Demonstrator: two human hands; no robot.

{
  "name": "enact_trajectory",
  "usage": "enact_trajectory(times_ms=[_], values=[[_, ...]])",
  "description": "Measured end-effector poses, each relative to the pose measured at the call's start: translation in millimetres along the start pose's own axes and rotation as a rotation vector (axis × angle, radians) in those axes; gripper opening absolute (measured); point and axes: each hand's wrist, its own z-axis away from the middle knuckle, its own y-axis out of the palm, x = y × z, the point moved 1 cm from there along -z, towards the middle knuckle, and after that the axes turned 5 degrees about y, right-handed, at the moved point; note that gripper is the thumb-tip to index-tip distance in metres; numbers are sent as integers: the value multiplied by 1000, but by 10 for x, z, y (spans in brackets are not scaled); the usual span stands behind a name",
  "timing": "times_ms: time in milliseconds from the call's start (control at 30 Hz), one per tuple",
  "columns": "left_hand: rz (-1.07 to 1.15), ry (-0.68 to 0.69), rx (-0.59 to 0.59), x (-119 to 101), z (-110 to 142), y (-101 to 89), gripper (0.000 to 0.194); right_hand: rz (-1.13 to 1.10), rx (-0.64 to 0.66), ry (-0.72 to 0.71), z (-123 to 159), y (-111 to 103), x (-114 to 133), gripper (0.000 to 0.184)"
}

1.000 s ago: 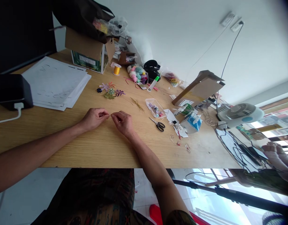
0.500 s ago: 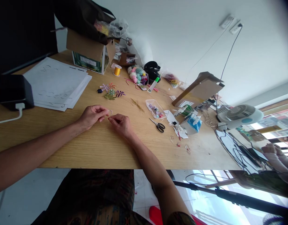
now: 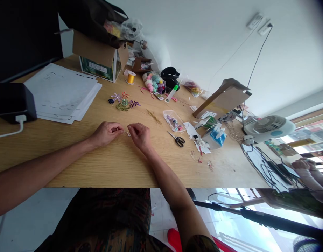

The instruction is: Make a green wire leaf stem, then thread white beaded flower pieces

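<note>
Craft workroom: long wooden table (image 3: 208, 176) spread with beaded wire flowers (image 3: 124, 103), a gold thread spool (image 3: 130, 78), scissors (image 3: 178, 141), a bead tray (image 3: 174, 121), and a desk fan (image 3: 268, 127) at far right.

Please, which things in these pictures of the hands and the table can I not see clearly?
Head view:
- The small pale piece: too small, and partly hidden by the fingers of the left hand and right hand.
- The clear plastic tray: its contents are too small to identify.
- The other person's hands: blurred, near the right edge.

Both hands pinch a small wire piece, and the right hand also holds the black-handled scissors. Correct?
No: the head view shows the black-handled scissors lying on the light wooden table, apart from the right hand. The rest stands.
</note>
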Motion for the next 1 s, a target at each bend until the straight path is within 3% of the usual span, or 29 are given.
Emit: enact_trajectory(times_ms=[167, 400, 600, 767, 900, 1000], values=[[225, -80, 66, -32, 10, 13, 17, -139, 45, 122, -12, 48, -110, 19], [426, -164, -121, -65, -31, -41, 22, -135, 174, 64, 45, 113, -53, 21], [254, -167, -169, -8, -30, -32, 23, -42, 216, -83, 49, 99, 12, 17], [-50, -26, -103, 64, -23, -34, 25, -22, 112, -153, 46, 57, 29, 21], [-85, 33, 4, 2, -10, -15, 25, -49, -25, -85, 20, 10, 18, 22], [-10, 32, 57, -57, 8, 10, 20, -83, -31, 25, -12, 11, -31, 21]])
